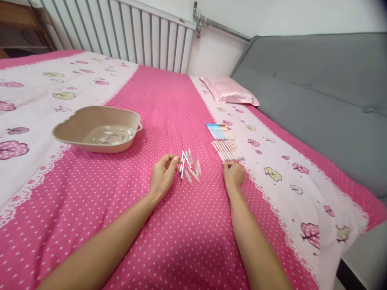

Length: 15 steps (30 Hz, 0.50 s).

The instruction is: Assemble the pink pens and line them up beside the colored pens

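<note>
My left hand [164, 174] is closed, its thumb and fingers curled together at the left edge of a loose pile of pen parts; what they pinch, if anything, I cannot make out. In that pile lie thin white pen refills [186, 159] with dark tips and pinkish, see-through pen barrels [193, 174]. Further right, my right hand [234, 174] has its fingers closed at the near end of a row of pink-and-white pens [228, 150], on the leftmost pen. Just beyond them lies a second row of pens with blue and orange ends [220, 132].
A beige plastic basin [90, 147] with small white and grey pieces [109, 139] in it stands at the left. Pink dotted bedding [163, 96] lies under everything. A pink pillow [229, 90] rests by the grey padded backrest [317, 72]; a white radiator [136, 34] lines the wall.
</note>
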Each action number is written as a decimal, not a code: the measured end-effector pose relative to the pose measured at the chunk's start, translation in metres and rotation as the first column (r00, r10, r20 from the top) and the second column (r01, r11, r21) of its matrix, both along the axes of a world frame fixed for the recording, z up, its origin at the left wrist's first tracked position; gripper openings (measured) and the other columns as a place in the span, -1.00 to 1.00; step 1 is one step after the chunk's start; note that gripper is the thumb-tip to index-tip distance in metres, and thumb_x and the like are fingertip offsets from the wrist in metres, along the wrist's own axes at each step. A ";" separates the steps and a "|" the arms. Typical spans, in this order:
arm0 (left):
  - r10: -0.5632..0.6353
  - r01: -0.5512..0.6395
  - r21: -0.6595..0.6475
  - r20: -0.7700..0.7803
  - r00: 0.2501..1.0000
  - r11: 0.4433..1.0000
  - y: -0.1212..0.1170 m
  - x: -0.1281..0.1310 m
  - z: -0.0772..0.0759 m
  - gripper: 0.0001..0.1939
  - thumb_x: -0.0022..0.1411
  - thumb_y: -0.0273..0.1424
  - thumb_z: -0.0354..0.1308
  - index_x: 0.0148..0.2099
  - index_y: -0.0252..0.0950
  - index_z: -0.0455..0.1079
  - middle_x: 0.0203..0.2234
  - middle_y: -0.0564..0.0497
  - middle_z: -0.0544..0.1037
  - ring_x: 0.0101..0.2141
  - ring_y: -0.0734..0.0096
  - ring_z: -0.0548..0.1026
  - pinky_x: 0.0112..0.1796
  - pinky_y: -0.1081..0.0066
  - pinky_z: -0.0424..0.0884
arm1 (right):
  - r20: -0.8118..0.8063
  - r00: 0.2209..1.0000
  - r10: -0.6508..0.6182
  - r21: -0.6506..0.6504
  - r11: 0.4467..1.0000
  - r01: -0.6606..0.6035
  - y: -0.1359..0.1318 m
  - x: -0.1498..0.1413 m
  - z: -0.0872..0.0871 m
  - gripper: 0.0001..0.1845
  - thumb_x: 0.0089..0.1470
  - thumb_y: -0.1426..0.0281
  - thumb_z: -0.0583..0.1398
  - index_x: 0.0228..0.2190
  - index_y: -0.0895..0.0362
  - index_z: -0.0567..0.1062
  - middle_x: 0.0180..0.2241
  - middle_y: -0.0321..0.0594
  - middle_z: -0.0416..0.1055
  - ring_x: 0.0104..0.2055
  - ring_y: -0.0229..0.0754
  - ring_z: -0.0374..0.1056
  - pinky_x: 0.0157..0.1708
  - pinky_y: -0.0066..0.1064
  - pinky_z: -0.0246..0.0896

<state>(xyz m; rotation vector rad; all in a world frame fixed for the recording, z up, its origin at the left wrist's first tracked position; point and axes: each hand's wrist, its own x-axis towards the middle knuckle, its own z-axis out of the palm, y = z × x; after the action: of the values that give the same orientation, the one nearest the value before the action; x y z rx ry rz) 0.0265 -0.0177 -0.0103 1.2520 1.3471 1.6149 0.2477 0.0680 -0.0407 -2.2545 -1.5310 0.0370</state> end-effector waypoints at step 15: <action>-0.005 0.005 -0.019 0.003 1.000 1.000 -0.001 0.000 0.000 -0.75 0.21 -0.22 0.06 -0.31 -0.32 0.38 -0.42 0.00 0.52 -0.52 0.50 0.42 -0.46 0.48 0.34 | 0.026 0.999 0.047 0.008 0.999 -0.047 0.002 -0.001 -0.003 -0.66 0.11 0.20 0.10 -0.30 0.14 0.59 -0.34 0.00 0.52 -0.31 -0.06 0.43 -0.36 -0.33 0.18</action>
<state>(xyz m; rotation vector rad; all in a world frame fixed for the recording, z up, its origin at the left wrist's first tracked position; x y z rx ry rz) 0.0266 -0.0184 -0.0102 1.2395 1.3538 1.5965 0.2462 0.0702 -0.0434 -2.2202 -1.5946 0.0153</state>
